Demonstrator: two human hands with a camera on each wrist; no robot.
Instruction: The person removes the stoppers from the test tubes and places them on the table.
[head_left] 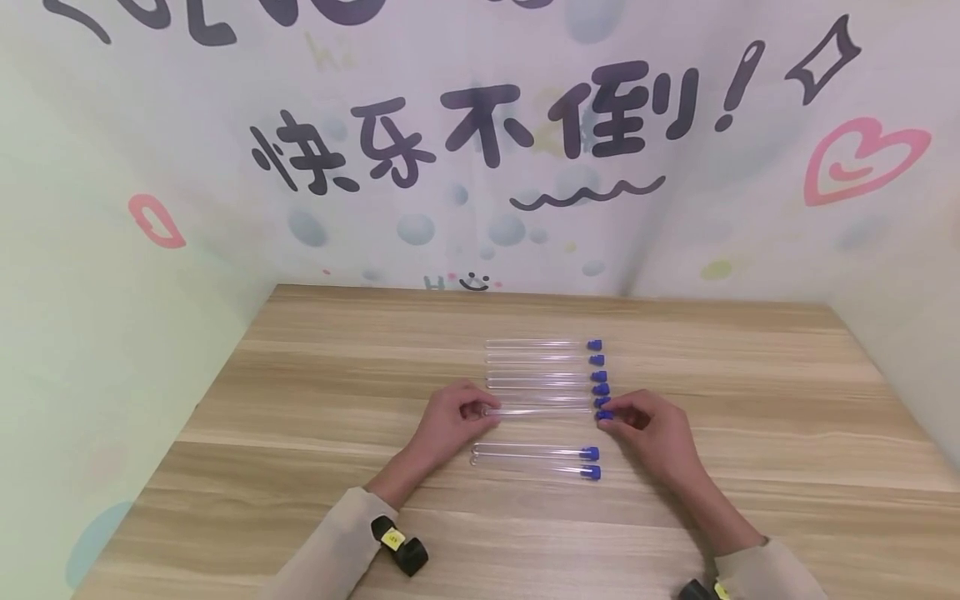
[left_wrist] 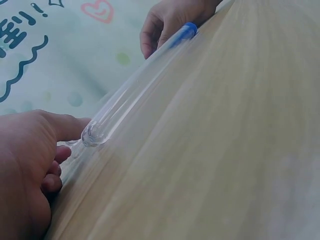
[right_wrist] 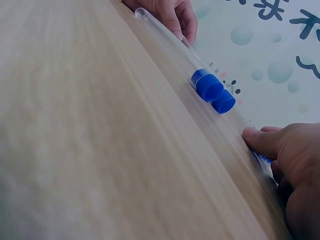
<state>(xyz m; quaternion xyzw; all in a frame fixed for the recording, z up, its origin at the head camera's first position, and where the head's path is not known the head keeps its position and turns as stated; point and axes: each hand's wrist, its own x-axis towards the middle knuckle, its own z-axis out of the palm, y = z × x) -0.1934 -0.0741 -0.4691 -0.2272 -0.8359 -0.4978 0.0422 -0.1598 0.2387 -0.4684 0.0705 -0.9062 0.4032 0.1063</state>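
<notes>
Several clear test tubes with blue caps lie side by side on the wooden table. My left hand [head_left: 448, 419] holds the rounded end of the nearest test tube [head_left: 543, 411] of the far group between thumb and index finger. At that tube's other end, my right hand [head_left: 658, 432] pinches the blue cap [head_left: 604, 415] with thumb and fingertips. Farther back, more tubes [head_left: 536, 344] lie parallel, their caps all to the right. Closer to me lie two capped tubes [head_left: 525, 450]; their blue caps [right_wrist: 209, 87] stand out large in the right wrist view.
The table [head_left: 300, 400] has a wood-grain top and ends at a printed cloth wall [head_left: 465, 225] at the back. Light walls flank it left and right. A black wrist camera [head_left: 401, 546] sits over the left sleeve.
</notes>
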